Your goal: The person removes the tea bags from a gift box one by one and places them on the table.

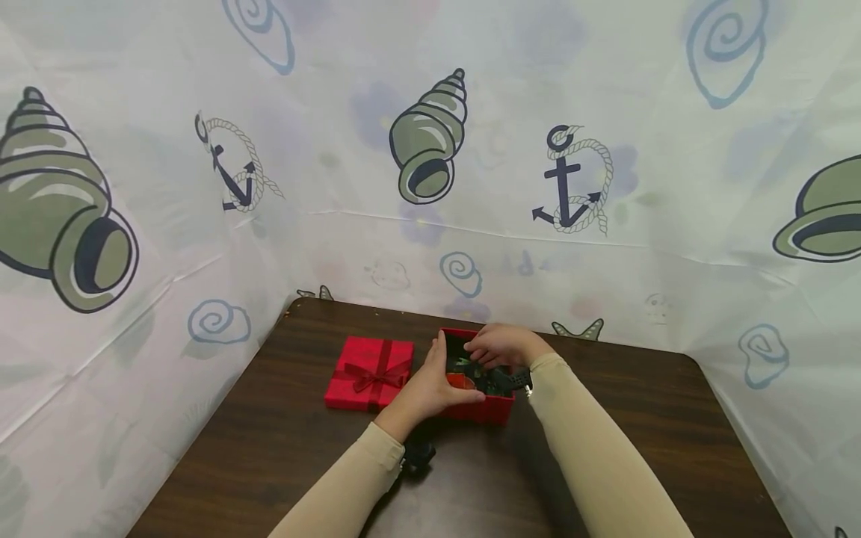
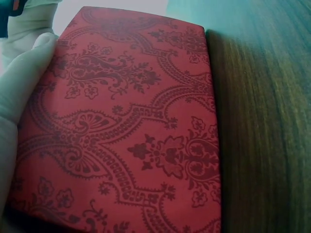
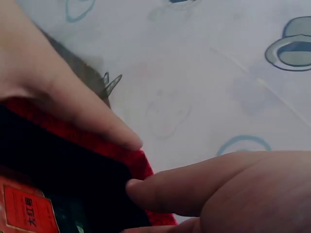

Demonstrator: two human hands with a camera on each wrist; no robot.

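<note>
A red patterned gift box [image 1: 494, 409] stands without its lid on the table, and its inside is dark. My left hand [image 1: 430, 385] braces its near left corner, fingers straight along the left wall and thumb across the front rim. In the left wrist view that thumb [image 2: 41, 53] touches the edge of the box. An orange-red packet with Chinese characters [image 3: 30, 208] lies inside, beside dark green packets [image 3: 73, 213]. My right hand [image 1: 501, 345] reaches in over the far right part, fingers bent down. Its fingertips are partly hidden, so I cannot see whether they pinch anything.
The red lid with a ribbon bow [image 1: 370, 373] lies left of the box on the dark wooden table [image 1: 646, 418]. A pale curtain with shells and anchors [image 1: 498, 187] stands behind and along both sides. Black wrist cameras [image 1: 418, 457] sit on both wrists.
</note>
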